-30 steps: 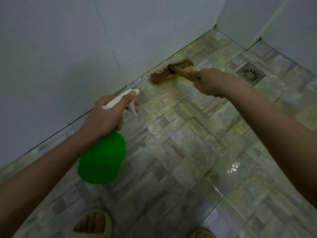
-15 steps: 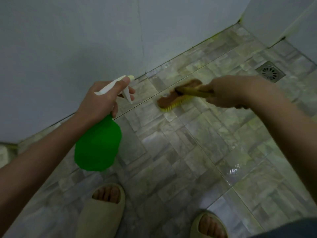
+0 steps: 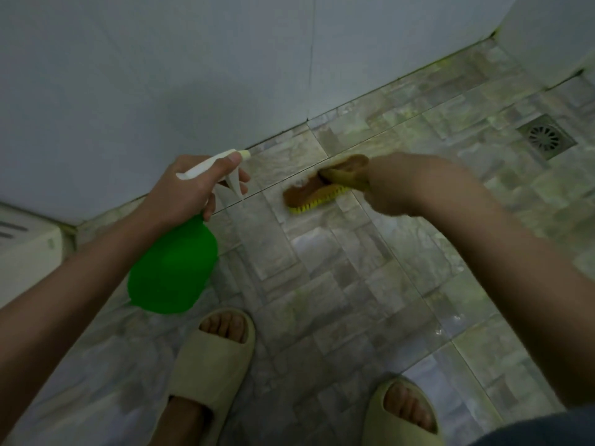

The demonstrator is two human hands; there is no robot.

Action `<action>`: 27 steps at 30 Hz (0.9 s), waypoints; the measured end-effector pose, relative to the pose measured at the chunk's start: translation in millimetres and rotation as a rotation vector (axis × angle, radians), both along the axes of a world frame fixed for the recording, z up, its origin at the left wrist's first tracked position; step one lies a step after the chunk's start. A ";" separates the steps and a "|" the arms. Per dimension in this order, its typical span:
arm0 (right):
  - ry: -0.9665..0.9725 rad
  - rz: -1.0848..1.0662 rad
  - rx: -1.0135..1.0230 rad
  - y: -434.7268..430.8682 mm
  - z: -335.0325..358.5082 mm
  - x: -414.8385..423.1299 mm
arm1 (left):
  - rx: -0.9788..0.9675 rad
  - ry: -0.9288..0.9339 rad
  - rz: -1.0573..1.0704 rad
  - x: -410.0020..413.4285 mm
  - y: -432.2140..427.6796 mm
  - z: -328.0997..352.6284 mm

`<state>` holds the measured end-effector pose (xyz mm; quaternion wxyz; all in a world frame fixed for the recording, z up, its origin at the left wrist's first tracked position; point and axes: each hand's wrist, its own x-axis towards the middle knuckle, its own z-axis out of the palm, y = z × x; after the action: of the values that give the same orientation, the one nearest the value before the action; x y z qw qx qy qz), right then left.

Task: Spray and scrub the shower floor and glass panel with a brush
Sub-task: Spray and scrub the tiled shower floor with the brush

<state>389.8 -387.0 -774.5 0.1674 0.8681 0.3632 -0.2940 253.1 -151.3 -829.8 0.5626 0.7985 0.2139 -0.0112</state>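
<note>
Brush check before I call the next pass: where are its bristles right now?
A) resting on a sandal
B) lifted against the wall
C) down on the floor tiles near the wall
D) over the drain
C: the brush sits bristles-down on the floor tiles just out from the wall, its handle gripped by the right hand, well short of the drain.

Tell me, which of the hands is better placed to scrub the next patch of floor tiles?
The right hand, probably. It grips the brush, whose yellow bristles rest on the floor tiles. The left hand holds the green spray bottle instead.
</note>
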 end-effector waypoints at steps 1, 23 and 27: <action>-0.012 0.030 0.051 8.9 -9.1 5.5 | 0.001 0.000 -0.006 -0.6 -0.6 -1.6; -0.037 -0.373 0.033 -113.1 -4.3 -65.5 | 0.041 0.029 -0.147 28.9 -40.7 -3.9; -0.167 -0.445 0.220 -92.0 -53.7 -25.5 | 0.047 0.035 -0.214 44.2 -58.2 -4.0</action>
<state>364.3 -479.0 -828.2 0.0328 0.9609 0.1779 -0.2097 297.4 -209.5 -833.8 0.5356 0.8293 0.1375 -0.0804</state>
